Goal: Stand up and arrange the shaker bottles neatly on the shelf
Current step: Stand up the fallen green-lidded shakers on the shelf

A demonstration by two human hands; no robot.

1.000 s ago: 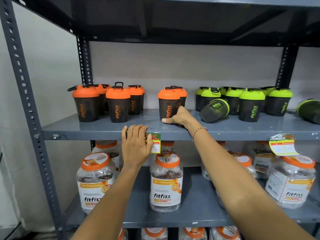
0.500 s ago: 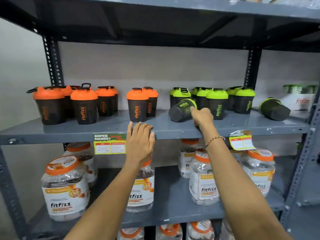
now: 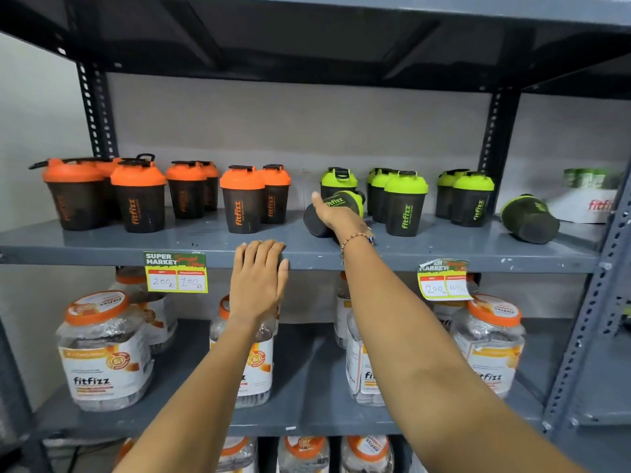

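Note:
Several orange-lidded shaker bottles [image 3: 241,199] stand upright on the left half of the grey shelf [image 3: 218,235]. Green-lidded shakers [image 3: 405,203] stand on the right half. One green-lidded shaker [image 3: 316,221] lies tipped on its side in the middle, base toward me. My right hand [image 3: 336,215] is wrapped over its body, thumb up, gripping it. Another green shaker [image 3: 529,218] lies on its side at the far right. My left hand [image 3: 258,278] rests flat on the shelf's front edge, fingers together, holding nothing.
Price tags [image 3: 176,272] hang from the shelf lip at left and right [image 3: 444,279]. Large clear fitfizz jars [image 3: 104,351] fill the shelf below. A white fitfizz box [image 3: 587,206] sits far right. Metal uprights [image 3: 495,148] frame the bay; another shelf is overhead.
My right hand went from the orange shaker to the tipped green shaker and closed around it. The view has shifted right. My left hand stays on the shelf edge.

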